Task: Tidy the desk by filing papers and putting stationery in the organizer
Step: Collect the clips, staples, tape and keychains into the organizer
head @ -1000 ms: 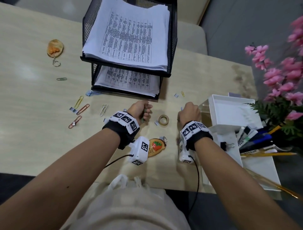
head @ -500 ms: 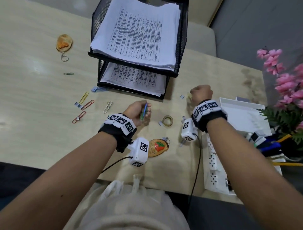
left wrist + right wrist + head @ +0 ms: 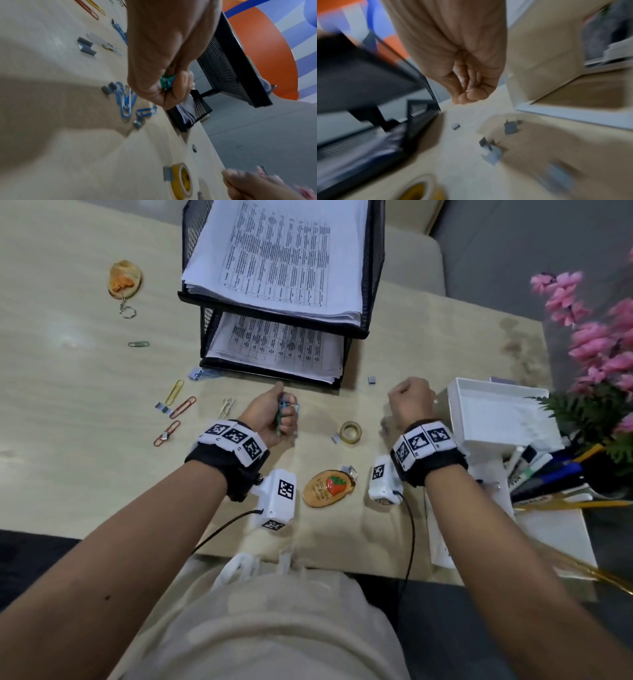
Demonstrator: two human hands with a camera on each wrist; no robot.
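My left hand (image 3: 282, 414) grips a bunch of green and blue paper clips (image 3: 167, 81) in a fist, just in front of the black mesh paper tray (image 3: 373, 302), which holds printed papers (image 3: 281, 258) on both levels. My right hand (image 3: 409, 402) is raised beside the white organizer (image 3: 496, 412). Its fingertips (image 3: 471, 94) are pinched together, and what they pinch is hidden. More clips lie on the desk: yellow (image 3: 174, 392), red (image 3: 183, 406), white (image 3: 226, 406) and green (image 3: 138, 344). Blue and white clips (image 3: 126, 100) lie under my left hand.
A tape roll (image 3: 351, 432) lies between my hands, and grey staple blocks (image 3: 510, 126) are scattered near the right one. A strawberry keychain (image 3: 329, 487) lies near my wrists, an orange keychain (image 3: 125, 279) far left. Pens (image 3: 541, 470) fill the organizer; pink flowers (image 3: 599, 337) stand behind it.
My right hand reached forward to a small yellow clip by the tray's corner, then drew back toward the organizer; that clip is gone from the desk. The left fist rose slightly with its clips.
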